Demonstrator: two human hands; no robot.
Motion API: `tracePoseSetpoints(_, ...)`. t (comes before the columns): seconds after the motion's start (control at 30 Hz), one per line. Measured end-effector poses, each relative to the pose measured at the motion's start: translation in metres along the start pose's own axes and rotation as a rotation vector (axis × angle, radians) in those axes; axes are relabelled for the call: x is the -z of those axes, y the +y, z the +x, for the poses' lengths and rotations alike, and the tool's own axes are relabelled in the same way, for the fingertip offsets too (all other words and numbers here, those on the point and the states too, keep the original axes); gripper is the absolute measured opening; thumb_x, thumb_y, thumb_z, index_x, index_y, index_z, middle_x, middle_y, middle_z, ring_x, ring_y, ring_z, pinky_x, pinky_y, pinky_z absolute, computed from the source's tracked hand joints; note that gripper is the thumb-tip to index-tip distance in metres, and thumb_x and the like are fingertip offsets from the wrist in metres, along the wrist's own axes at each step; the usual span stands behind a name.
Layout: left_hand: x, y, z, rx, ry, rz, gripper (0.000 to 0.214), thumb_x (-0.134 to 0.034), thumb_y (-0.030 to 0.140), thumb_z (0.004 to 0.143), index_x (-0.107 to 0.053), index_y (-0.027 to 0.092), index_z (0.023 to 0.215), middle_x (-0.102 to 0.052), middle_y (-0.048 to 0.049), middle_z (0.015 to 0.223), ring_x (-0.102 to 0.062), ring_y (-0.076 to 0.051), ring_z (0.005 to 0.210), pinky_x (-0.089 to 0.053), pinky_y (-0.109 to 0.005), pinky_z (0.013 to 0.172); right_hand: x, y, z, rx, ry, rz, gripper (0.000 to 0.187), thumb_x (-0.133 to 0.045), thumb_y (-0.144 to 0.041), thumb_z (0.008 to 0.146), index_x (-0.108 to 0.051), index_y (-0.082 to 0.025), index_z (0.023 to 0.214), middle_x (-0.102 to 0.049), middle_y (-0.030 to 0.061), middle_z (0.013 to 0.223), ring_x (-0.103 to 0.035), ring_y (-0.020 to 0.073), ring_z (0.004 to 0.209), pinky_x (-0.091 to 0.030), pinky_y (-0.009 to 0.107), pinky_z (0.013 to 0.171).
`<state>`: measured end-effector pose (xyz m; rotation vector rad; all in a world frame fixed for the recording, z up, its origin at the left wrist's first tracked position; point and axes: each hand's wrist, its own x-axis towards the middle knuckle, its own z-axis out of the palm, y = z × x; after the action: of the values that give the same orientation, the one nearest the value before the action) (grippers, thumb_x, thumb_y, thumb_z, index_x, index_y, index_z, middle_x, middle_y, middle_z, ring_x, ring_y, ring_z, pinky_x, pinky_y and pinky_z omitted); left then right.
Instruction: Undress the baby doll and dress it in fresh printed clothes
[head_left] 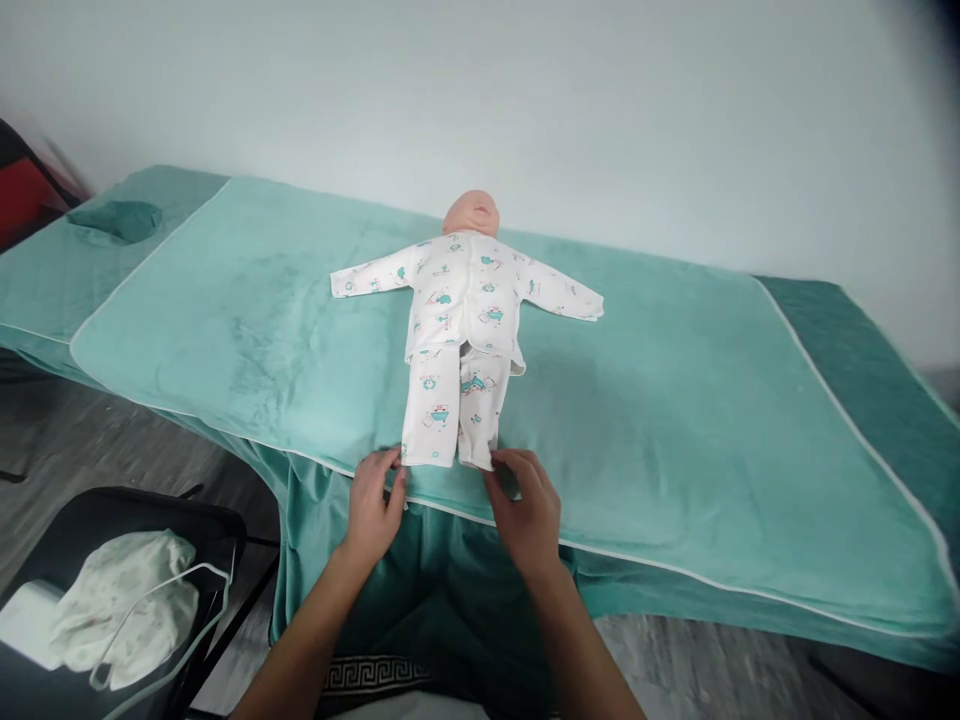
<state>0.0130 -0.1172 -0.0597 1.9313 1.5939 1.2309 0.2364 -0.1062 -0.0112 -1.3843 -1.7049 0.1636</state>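
The left hand (379, 495) and right hand (527, 505) each pinch an outer cuff corner of the trousers (433, 405), and straight ahead of them the doll (470, 213) looks dressed already — jacket (466, 290) on, trousers meeting its hem — though what's left, from where I stand, I can't tell.

Left hand (377, 503): pinching the outer corner of one cuff of the printed trousers (433, 405)
Right hand (529, 508): pinching the outer corner of the other cuff
Jacket (466, 295): white and printed, spread with sleeves out sideways, overlapping the trousers at the waist
Doll (471, 214): lying with head toward the wall (525, 110)
Green bedcover (675, 420): edged in white piping
Black chair (82, 520): bearing a crumpled cloth (127, 605) and a pale hanger (227, 595)
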Motion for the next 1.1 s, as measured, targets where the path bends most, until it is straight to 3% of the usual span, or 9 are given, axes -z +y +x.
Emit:
tracePoseSetpoints(0.23,-0.015,-0.015,-0.027,0.133,-0.04,-0.044,0.021,-0.05,0.022,0.101,-0.063,0.025,0.118,-0.071,-0.0062,0.106,-0.07,-0.021,0.101,-0.059,-0.038,0.091,0.027,-0.017,0.001,0.111,0.136,-0.017,0.035,-0.064,-0.004,0.09,-0.066,-0.03,0.114,-0.064,0.0039,0.096,-0.067,0.0197,0.082,-0.058,0.034,0.067)
tracePoseSetpoints(0.43,-0.015,-0.02,-0.023,0.171,-0.064,-0.072,0.021,-0.047,0.025,0.103,-0.064,0.026,0.114,-0.07,-0.0056,0.103,-0.07,-0.02,0.097,-0.059,-0.038,0.089,0.014,-0.004,-0.01,0.141,-0.03,-0.053,0.035,-0.062,-0.007,0.092,-0.069,-0.03,0.116,-0.067,0.0055,0.097,-0.068,0.0226,0.085,-0.06,0.039,0.07)
tracePoseSetpoints(0.63,-0.015,-0.024,-0.024,0.158,-0.046,-0.072,0.021,-0.048,0.026,0.102,-0.065,0.028,0.115,-0.071,-0.0057,0.103,-0.071,-0.022,0.098,-0.06,-0.039,0.089,0.028,0.001,-0.01,0.138,0.015,0.041,0.033,-0.066,-0.008,0.091,-0.067,-0.028,0.116,-0.065,0.0069,0.102,-0.067,0.0244,0.09,-0.06,0.042,0.072)
tracePoseSetpoints(0.77,-0.017,-0.025,-0.024,0.161,-0.052,-0.069,0.02,-0.048,0.025,0.102,-0.064,0.027,0.113,-0.07,-0.0046,0.102,-0.07,-0.02,0.095,-0.059,-0.037,0.087,0.035,-0.003,0.02,0.166,-0.035,0.03,0.034,-0.062,-0.011,0.095,-0.064,-0.026,0.126,-0.068,0.0105,0.117,-0.066,0.0282,0.107,-0.059,0.049,0.086)
tracePoseSetpoints(0.9,-0.017,-0.024,-0.023,0.178,-0.048,-0.075,0.018,-0.049,0.025,0.102,-0.064,0.027,0.11,-0.07,-0.0038,0.1,-0.07,-0.019,0.093,-0.059,-0.036,0.085,0.021,-0.006,0.068,0.259,-0.198,-0.055,0.033,-0.057,-0.02,0.101,-0.063,-0.024,0.133,-0.068,0.0105,0.137,-0.057,0.0304,0.133,-0.051,0.054,0.109)
tracePoseSetpoints(1.1,-0.016,-0.021,-0.02,0.192,-0.056,-0.068,0.019,-0.047,0.025,0.102,-0.065,0.026,0.11,-0.071,-0.0045,0.1,-0.071,-0.02,0.093,-0.06,-0.037,0.085,-0.012,-0.008,0.116,0.277,-0.372,-0.264,0.023,-0.054,-0.032,0.105,-0.074,-0.023,0.103,-0.076,0.007,0.12,-0.058,0.0308,0.133,-0.032,0.061,0.123)
